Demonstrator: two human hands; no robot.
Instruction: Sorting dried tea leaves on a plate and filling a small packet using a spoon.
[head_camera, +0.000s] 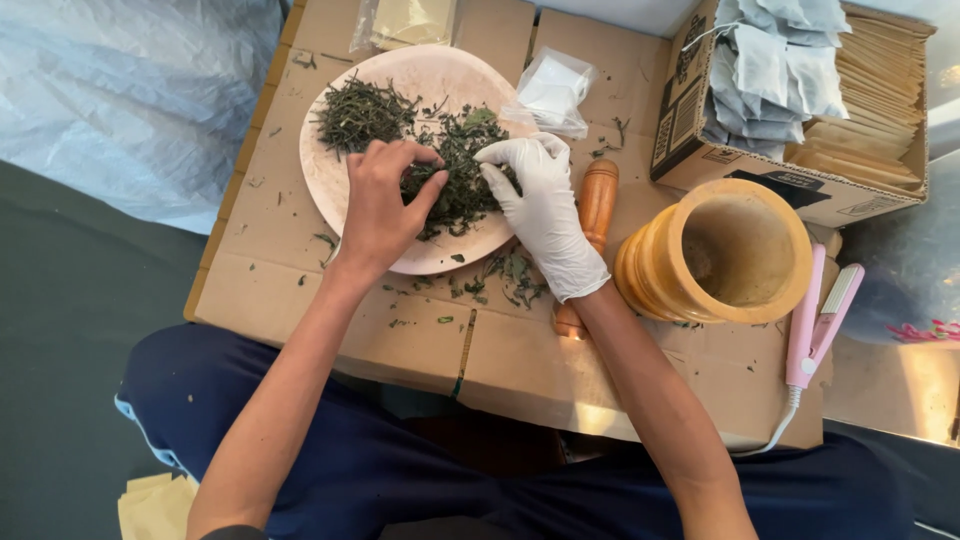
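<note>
A: How far along does this look?

B: Mid-way, I'd judge; the round pale plate (335, 185) carries a good heap of dried green leaves (440, 165), most of it unsorted, and both hands are in it.

A: And the hands themselves?

B: The bare left hand (385, 205) has its fingertips drawn together, pinching a tuft of the leaves near the middle of the plate; the white-gloved right hand (540, 205) does the same just beside it, fingers closed on the heap's right edge.

A: What shows as done?

B: Little that I can be sure of; crumbs of leaf lie scattered on the cardboard desk (420, 335) below the plate; the wooden mortar (725, 255) at the right looks nearly empty, its pestle (597, 205) lying flat behind the gloved hand.

A: And what's left?

B: The cardboard box (790, 185) holds stacks of small sachets; a pink sealing tool (815, 320) lies untouched beside the mortar.
</note>
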